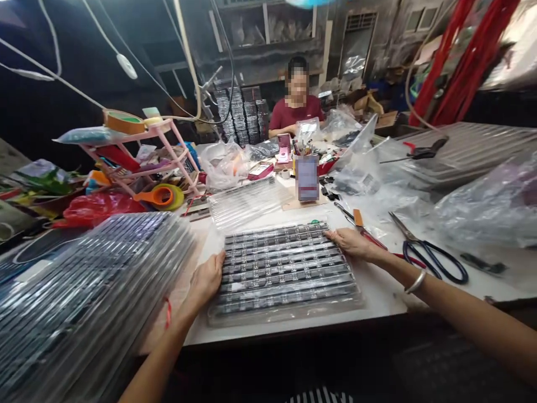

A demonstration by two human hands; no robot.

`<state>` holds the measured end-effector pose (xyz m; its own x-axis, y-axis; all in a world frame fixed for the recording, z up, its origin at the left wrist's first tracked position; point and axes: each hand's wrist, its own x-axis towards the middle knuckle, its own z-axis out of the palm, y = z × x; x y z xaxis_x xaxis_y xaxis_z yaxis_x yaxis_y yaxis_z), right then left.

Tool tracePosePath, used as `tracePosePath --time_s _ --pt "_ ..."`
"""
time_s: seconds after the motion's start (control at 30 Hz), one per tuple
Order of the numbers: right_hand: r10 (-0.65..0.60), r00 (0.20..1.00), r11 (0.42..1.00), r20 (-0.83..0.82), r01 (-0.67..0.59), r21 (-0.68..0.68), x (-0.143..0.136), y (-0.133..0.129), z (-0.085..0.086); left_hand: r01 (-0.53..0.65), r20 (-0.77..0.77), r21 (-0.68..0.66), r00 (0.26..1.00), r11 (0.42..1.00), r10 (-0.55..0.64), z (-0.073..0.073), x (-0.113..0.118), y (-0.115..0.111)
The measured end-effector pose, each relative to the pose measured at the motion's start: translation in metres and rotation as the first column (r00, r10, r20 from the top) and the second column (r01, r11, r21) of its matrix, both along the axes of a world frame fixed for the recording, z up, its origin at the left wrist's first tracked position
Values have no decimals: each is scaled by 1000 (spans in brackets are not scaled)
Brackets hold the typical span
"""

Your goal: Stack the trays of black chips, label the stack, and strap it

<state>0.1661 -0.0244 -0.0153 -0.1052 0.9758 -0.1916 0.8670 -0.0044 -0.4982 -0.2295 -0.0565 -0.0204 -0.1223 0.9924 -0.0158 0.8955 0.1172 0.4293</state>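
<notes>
Gripping a clear plastic tray [285, 274] by its edges: left hand [208, 275] closed on the left side, right hand [346, 242] pinching the upper right corner, gap just the rim as far as I can tell. It's right in front of the person, over the front part of the white table [394, 305], between a tall stack [113, 280] of similar trays and some scissors [428, 252]. Looks-wise it's shiny, see-through ridges running side to side, dark parts lined up in rows with little pale marks, plus a green spot [314, 222] on the far edge. Marks are too small to read. Phone [307, 178] screen's pixelated, and the co-worker's red shirt [277, 117] has a tiny unreadable chest mark.
</notes>
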Motion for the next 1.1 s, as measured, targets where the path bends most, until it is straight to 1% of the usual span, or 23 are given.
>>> tracePosePath --time_s 0.07,0.17,0.23,0.27,0.33,0.4,0.43,0.5,0.57,0.6,0.67,0.7,0.73,0.77,0.8,0.87,0.9,0.93,0.97,1.0,1.03,1.1 --pt "-6 998 999 66 9 -39 1 0 0 5 -89 -73 996 997 -11 -1 2 0" --pt "-52 987 998 150 54 -14 3 0 2 -4 -180 -136 983 991 -21 3 3 -1" --pt "-87 984 996 154 84 25 5 -9 4 -18 -202 -150 979 989 -13 3 0 -10" --pt "-101 985 994 138 96 44 7 -16 4 -18 -185 -136 983 991 -8 1 -2 -18" --pt "-115 990 990 78 108 89 9 -36 2 1 -102 -58 995 998 -7 -7 -8 -36" --pt "-113 994 983 8 111 143 8 -57 -1 13 0 61 1000 998 -13 -19 -15 -52" --pt "-114 993 978 -21 116 171 6 -67 -4 2 44 110 999 994 -7 -25 -17 -59" --pt "-138 988 964 -67 150 221 0 -79 -10 -51 110 153 993 987 34 -32 -18 -66" --pt "-190 976 942 -105 212 262 -7 -83 -16 -121 200 154 976 981 89 -32 -14 -68" --pt "-220 967 927 -124 247 281 -10 -83 -18 -151 250 144 962 978 112 -29 -11 -69" --pt "-272 950 897 -152 308 318 -15 -81 -18 -195 353 123 925 973 141 -19 -3 -72" --pt "-286 943 882 -171 329 338 -17 -80 -15 -215 416 120 897 969 147 -12 1 -74" --pt "-283 936 870 -212 343 354 -18 -79 -11 -241 501 122 852 963 150 -4 5 -77" --pt "-260 925 863 -277 351 363 -18 -78 -6 -272 608 122 780 955 145 4 9 -81" --pt "-220 906 860 -362 356 367 -18 -77 1 -309 724 124 678 943 127 12 11 -84" --pt "-126 838 852 -531 365 375 -18 -76 14 -410 900 145 433 901 52 29 13 -89" --pt "-95 807 844 -583 376 383 -18 -75 20 -472 942 168 335 866 0 38 13 -90" --pt "-81 796 832 -600 385 399 -18 -74 25 -539 960 200 274 818 -54 45 12 -89" --pt "-73 804 821 -590 384 422 -19 -73 28 -603 964 235 246 762 -103 52 10 -88" --pt "-60 828 817 -558 362 449 -19 -72 29 -659 961 266 235 704 -143 57 8 -86" --pt "-33 861 825 -508 310 472 -21 -71 30 -692 958 284 230 663 -171 60 6 -84" --pt "65 929 860 -364 132 492 -24 -66 26 -719 953 303 227 625 -200 63 2 -80"
